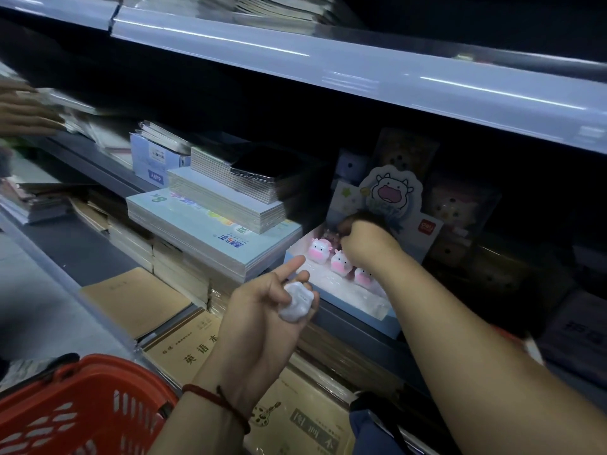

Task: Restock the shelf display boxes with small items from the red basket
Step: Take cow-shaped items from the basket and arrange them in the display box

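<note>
A light blue display box (358,302) with a cartoon cow header card (391,190) stands on the middle shelf. Three white-and-pink cow figures (340,262) stand in a row in it. My right hand (364,244) reaches into the back of the box with its fingers curled; what they hold is hidden in shadow. My left hand (262,318) is palm-up in front of the box and holds a small white cow figure (295,305) in its curled fingers, index finger pointing out. The red basket (82,408) sits at the bottom left.
Stacks of notebooks and pads (213,221) with a dark phone (266,169) on top fill the shelf left of the box. Brown exercise books (138,300) lie on the lower shelf. Another person's hand (26,110) reaches in at far left. Dim boxes (460,205) stand to the right.
</note>
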The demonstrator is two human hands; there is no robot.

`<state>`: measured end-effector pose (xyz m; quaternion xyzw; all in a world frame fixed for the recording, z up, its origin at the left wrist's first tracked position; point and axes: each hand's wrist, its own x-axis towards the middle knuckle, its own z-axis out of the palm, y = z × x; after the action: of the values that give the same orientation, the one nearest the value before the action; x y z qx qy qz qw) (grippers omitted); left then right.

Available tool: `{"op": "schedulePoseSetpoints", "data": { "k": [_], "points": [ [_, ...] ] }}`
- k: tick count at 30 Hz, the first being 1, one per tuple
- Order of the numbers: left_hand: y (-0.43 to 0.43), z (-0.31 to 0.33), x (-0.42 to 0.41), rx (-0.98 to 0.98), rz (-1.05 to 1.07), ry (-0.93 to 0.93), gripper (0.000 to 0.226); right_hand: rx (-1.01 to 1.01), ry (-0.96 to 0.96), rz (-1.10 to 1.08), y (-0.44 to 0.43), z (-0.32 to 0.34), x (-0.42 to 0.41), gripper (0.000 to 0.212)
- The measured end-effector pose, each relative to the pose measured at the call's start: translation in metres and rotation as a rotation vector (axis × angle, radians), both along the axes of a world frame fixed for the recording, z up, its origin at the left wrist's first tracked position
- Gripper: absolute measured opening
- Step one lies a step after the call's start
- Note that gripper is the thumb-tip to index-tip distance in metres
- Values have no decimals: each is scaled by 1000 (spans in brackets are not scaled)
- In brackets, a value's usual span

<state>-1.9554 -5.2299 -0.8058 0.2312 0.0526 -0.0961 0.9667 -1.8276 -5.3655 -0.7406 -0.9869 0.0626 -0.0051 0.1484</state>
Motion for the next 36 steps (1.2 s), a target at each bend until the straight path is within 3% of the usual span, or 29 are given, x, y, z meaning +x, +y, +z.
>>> {"op": "schedulePoseSetpoints", "data": {
  "k": [4,6,8,11,20,23,25,30,34,36],
  "points": [
    [-2,0,0,-24,82,3,71,142,-288,96,-13,-7,-38,34],
    [-2,0,0,-17,125,-3,63,264,-468,206,-15,-15,-59,24],
    [-2,-1,-1,9,167,-4,59,458,-529,302,-13,-20,-79,12],
    [-2,-4,-1,98,188,-33,58,659,-425,400,-7,-21,-99,9],
    [-8,-5,-10,381,190,-265,86,716,-165,488,4,-26,-112,6],
    [-7,-8,-11,457,182,-329,95,725,-136,485,1,-26,-114,23],
    [-8,-9,-12,507,197,-301,95,799,-126,475,-4,-26,-114,23],
    [-11,-12,-12,633,294,-176,66,856,-233,388,-14,-26,-113,31],
    [-8,-10,-11,451,315,-96,28,738,-386,402,-13,-28,-114,32],
    [-7,-7,-11,408,301,-121,27,769,-365,438,-15,-27,-116,32]
  ]
}}
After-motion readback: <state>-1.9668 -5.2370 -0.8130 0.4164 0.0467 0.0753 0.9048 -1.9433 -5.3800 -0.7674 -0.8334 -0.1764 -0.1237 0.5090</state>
